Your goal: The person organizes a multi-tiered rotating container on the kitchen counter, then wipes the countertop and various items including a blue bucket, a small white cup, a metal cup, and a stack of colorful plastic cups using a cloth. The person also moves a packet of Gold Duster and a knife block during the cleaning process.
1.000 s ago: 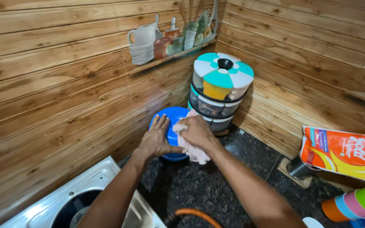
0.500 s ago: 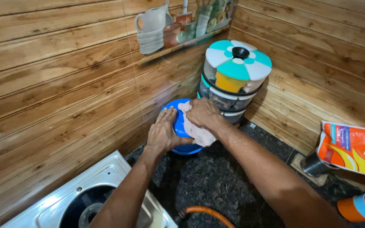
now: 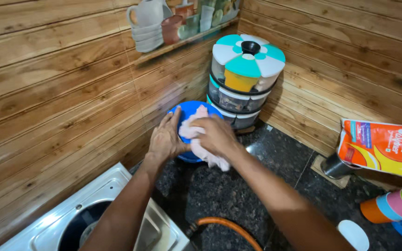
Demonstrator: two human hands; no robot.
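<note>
A round blue lid or container [image 3: 188, 109] stands tilted against the wooden wall on the dark stone counter. My left hand [image 3: 165, 138] grips its left edge with fingers spread over the rim. My right hand [image 3: 217, 135] presses a crumpled pale pink cloth [image 3: 200, 144] against the blue face. Much of the blue thing is hidden behind both hands and the cloth.
A tiered spice carousel [image 3: 244, 74] with teal and white lids stands in the corner behind. A wall shelf [image 3: 182, 42] carries a white jug and cups. A steel stove [image 3: 84, 218] lies lower left, an orange hose [image 3: 229, 227] below, an orange packet [image 3: 387, 148] and stacked coloured cups [image 3: 396, 207] at right.
My right hand with the cloth has shifted slightly over the blue face; the left hand keeps its hold. The camera has drifted, so the corner sits a little differently in view.
</note>
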